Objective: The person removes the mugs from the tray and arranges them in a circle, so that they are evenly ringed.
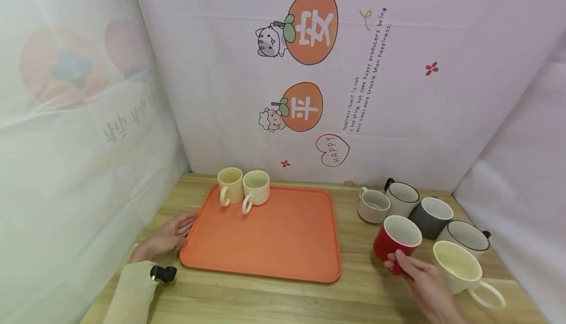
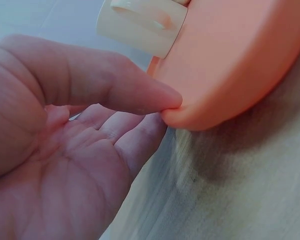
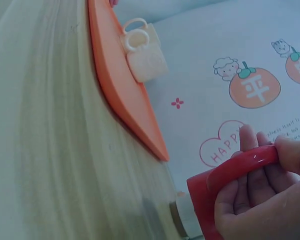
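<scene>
Head view shows writing on the white printed cloth [image 1: 212,68] behind the table: "HAPPY" inside a red heart outline [image 1: 333,150], slanting small lines that begin "Happiness itself is not a bad thing", and the characters 安 and 平 on two orange fruits.

The glossy red cylindrical mug with a white interior [image 1: 383,248] is over the right part of the wood-grain table [image 1: 247,304], mouth up, its long axis roughly upright and its handle towards the person. The right hand [image 1: 422,282] has its fingers and thumb closed around that handle; whether the base touches the wood, I cannot tell.

The left hand [image 1: 165,235] pinches the near-left edge of the orange rectangular tray with rounded corners [image 1: 265,245] — thumb on the rim, fingers beneath — and the tray's long axis runs left to right.

Eight mugs in all: two cream ones, [image 1: 236,193] and [image 1: 261,196], upright on the tray's far-left corner, handles towards the person; the red one; and five upright at the right — one small off-white [image 1: 370,213], two white with black rims, [image 1: 403,198] and [image 1: 466,238], one dark grey [image 1: 424,223], one large pale yellow [image 1: 457,260].
</scene>
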Action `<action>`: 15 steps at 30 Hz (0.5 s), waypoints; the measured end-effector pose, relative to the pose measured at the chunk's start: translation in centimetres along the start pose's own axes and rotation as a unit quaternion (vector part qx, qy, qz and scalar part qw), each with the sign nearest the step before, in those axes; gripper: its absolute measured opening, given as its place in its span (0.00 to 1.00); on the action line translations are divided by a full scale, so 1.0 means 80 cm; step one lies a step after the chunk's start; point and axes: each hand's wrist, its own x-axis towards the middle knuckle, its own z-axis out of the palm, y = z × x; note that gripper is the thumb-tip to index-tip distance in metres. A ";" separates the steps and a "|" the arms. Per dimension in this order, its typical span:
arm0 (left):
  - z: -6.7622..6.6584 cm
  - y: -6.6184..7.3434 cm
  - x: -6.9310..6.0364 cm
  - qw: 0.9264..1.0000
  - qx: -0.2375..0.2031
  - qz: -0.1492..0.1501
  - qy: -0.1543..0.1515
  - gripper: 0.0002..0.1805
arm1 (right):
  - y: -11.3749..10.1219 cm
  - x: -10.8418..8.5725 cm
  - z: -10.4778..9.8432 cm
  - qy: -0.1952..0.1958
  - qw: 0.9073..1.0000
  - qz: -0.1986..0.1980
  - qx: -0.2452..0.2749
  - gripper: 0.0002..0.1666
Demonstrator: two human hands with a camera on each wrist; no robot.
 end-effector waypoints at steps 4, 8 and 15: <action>0.001 -0.001 0.001 1.000 -0.003 -0.005 0.003 0.54 | 0.013 -0.007 -0.014 0.007 1.000 0.006 0.001 0.18; 0.001 -0.001 0.001 1.000 0.003 0.002 0.000 0.54 | 0.021 -0.009 -0.027 0.020 0.998 0.045 -0.029 0.17; 0.001 0.000 -0.001 1.000 0.003 0.005 0.000 0.53 | 0.031 -0.012 -0.042 0.029 0.987 0.119 -0.103 0.25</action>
